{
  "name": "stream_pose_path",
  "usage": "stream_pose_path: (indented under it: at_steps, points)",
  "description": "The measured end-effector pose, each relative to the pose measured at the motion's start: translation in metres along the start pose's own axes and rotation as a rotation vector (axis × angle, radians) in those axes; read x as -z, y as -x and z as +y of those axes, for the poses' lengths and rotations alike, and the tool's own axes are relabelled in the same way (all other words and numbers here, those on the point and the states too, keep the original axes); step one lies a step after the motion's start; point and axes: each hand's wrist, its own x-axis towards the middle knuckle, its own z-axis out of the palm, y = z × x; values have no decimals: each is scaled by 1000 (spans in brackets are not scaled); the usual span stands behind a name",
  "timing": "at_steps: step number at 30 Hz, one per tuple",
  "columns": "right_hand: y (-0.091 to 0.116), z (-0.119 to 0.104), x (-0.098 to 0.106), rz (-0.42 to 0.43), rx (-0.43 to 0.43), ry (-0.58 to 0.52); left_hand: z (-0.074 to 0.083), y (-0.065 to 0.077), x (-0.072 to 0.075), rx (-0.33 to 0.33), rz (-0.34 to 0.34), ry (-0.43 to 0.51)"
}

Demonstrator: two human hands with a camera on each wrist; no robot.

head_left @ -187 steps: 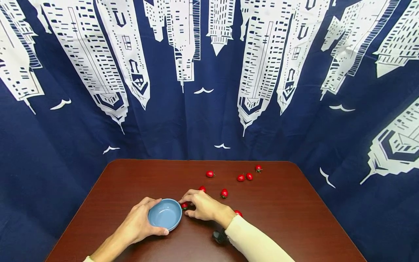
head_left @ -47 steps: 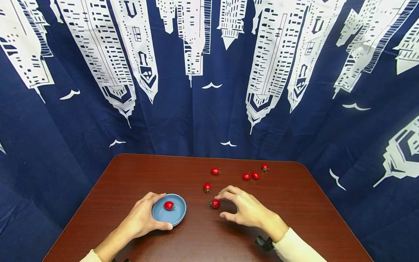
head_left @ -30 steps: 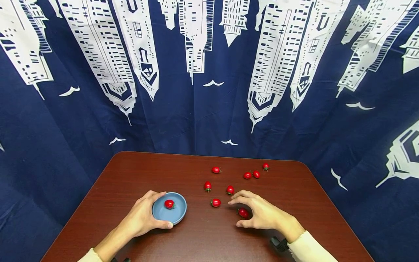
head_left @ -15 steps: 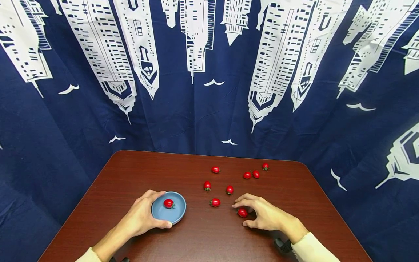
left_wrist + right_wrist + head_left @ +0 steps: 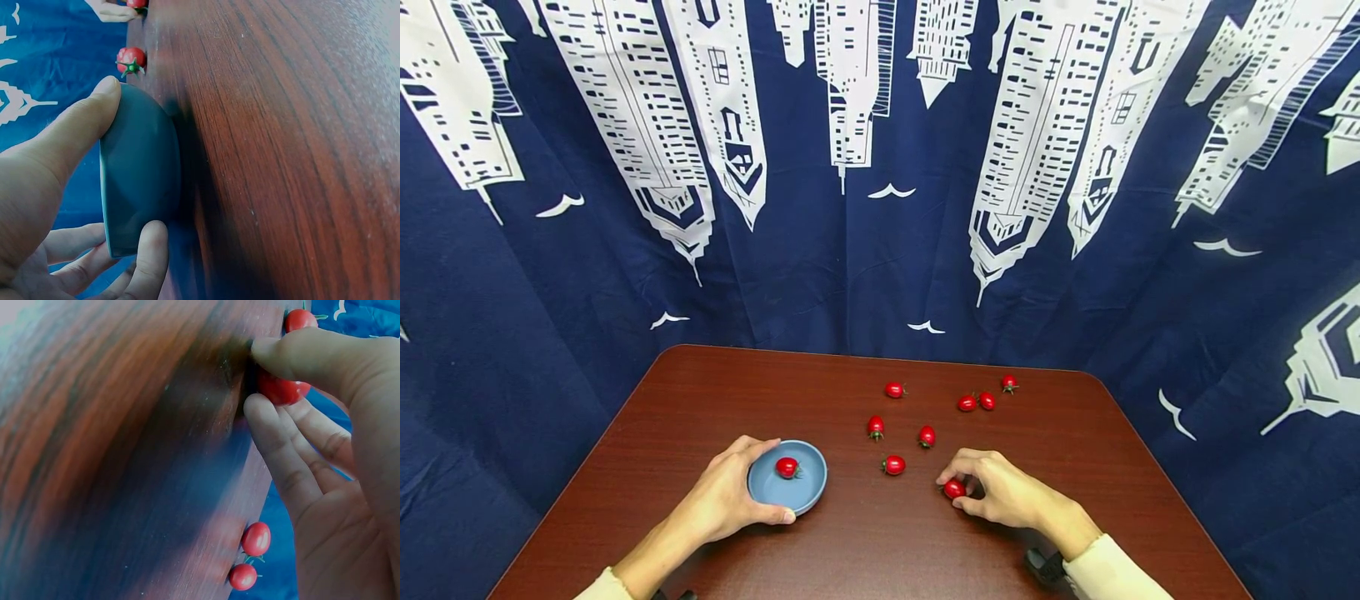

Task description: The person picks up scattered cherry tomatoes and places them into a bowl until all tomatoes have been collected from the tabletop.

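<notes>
My left hand (image 5: 727, 486) holds a small blue bowl (image 5: 808, 492) by its side, the thumb at the near rim and the fingers round the far side. Inside the bowl lies one red cherry tomato (image 5: 787, 467) with a green stem. On the right, my right hand (image 5: 1000, 490) pinches another cherry tomato (image 5: 953, 488) between thumb and fingers, low at the tabletop. The right wrist view shows this cherry tomato (image 5: 284, 389) between the thumb and fingertips. In the left wrist view the bowl (image 5: 140, 169) is seen side-on, gripped by thumb and fingers.
Between the hands lie loose cherry tomatoes, one nearest the bowl's right (image 5: 893, 465). Several more, such as a cherry tomato (image 5: 894, 389) near the back edge, are spread over the brown table (image 5: 737, 383). A blue curtain (image 5: 790, 275) with white buildings hangs behind.
One cherry tomato now lies in the bowl, which was bare earlier. My right hand moved right, away from the bowl, and its fingers closed round the nearest cherry tomato. The left hand stays on the bowl.
</notes>
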Motion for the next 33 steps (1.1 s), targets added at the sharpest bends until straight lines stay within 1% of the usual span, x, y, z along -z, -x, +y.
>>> stream_pose_path:
  at_steps: [7, 11, 15, 16, 19, 22, 23, 25, 29, 33]
  points:
    - [0, -3, -1, 23, 24, 22, 0, 1, 0, 4, 4, 1]
    - [0, -1, -2, 35, 43, 10, 0, 1, 0, -2, 11, 3]
    - [0, 2, -2, 51, 94, -19, 0, 1, -1, 2, 10, 7]
    - [-1, 8, -4, 60, 136, -18, 0, 1, -1, 3, 10, 7]
    - [-2, 7, -4, 70, 165, -23, -1, 2, -2, 4, 12, 5]
    - [-3, 3, -5, 64, 144, -16, -1, 3, -2, 3, 15, 2]
    - [-4, -4, -3, 56, 105, -17, -1, 3, -3, 2, 15, 2]
    - [-5, -9, -3, 53, 86, -2, 0, 3, -3, 2, 16, 1]
    - [-9, -16, -1, 53, 79, 32, 0, 3, -2, 1, 15, 5]
    - [-14, -17, -2, 52, 78, 44, 0, 2, -1, 1, 17, 7]
